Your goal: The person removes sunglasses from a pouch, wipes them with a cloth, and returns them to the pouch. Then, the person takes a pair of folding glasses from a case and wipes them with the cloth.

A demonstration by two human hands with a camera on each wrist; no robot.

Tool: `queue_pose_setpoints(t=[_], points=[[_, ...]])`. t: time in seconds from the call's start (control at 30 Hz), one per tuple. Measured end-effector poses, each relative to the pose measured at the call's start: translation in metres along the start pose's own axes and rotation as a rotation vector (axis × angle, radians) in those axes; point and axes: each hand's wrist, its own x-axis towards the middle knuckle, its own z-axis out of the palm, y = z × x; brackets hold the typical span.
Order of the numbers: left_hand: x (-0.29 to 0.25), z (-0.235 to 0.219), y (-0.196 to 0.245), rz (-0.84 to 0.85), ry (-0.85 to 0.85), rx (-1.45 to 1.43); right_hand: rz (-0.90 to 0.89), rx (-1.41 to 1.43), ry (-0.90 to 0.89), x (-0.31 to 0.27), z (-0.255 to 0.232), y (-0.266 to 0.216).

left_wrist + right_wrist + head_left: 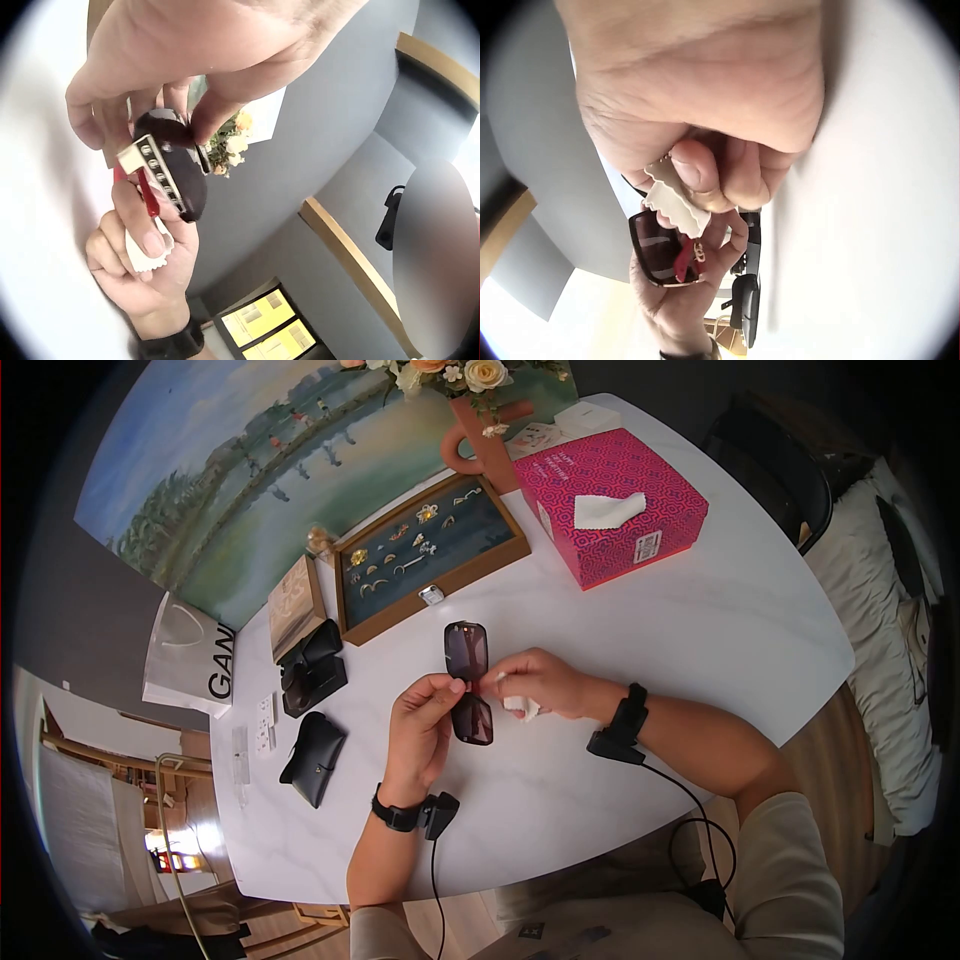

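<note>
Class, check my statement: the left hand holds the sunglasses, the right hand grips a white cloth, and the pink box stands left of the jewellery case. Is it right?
Not quite: the head view shows the pink box right of the jewellery case. The left hand does hold the sunglasses; the right hand grips a white cloth.

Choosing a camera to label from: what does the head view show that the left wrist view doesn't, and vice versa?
Head only: white paper bag and black pouch.

Left wrist only: wooden beam on the grey wall, and distinct round studs along one arm of the sunglasses.

Both: sunglasses, left hand, right hand, white cloth, flowers.
</note>
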Motion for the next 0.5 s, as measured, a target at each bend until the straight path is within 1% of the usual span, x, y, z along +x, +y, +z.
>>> queue_pose_setpoints(t=[0.07, 0.13, 0.17, 0.2, 0.23, 0.27, 0.3, 0.37, 0.4, 0.43, 0.47, 0.5], points=[[0.001, -0.002, -0.003, 0.018, 0.005, 0.011, -0.015, -0.012, 0.209, 0.001, 0.006, -0.007], [0.003, -0.009, -0.005, 0.005, -0.04, 0.161, -0.129, 0.004, 0.151, 0.007, -0.002, 0.007], [0.001, -0.005, -0.004, 0.043, -0.027, 0.176, -0.141, -0.005, 0.146, 0.009, -0.001, 0.009], [0.001, 0.0, -0.004, 0.082, -0.018, 0.19, -0.134, -0.066, 0.178, 0.008, 0.002, 0.006], [0.002, -0.001, -0.004, 0.085, -0.092, 0.172, -0.102, -0.055, 0.174, 0.006, 0.005, 0.002], [0.002, -0.004, -0.004, 0.026, -0.086, 0.173, -0.07, -0.051, 0.174, 0.006, 0.005, 0.0], [0.001, -0.002, -0.004, 0.026, -0.085, 0.168, -0.074, -0.053, 0.141, 0.009, 0.006, 0.003], [0.0, 0.0, -0.005, 0.046, -0.063, 0.165, -0.13, -0.112, 0.168, 0.013, 0.007, 0.008], [-0.001, 0.0, -0.006, 0.001, -0.059, 0.169, -0.133, -0.117, 0.14, 0.014, 0.005, 0.009], [-0.002, -0.001, -0.006, -0.046, -0.057, 0.172, -0.105, -0.129, 0.141, 0.015, 0.001, 0.011], [-0.005, 0.001, -0.004, -0.033, -0.037, 0.173, -0.076, -0.139, 0.145, 0.015, -0.002, 0.013], [-0.011, 0.005, -0.003, -0.048, -0.033, 0.207, -0.063, -0.117, 0.106, 0.015, -0.005, 0.015]])
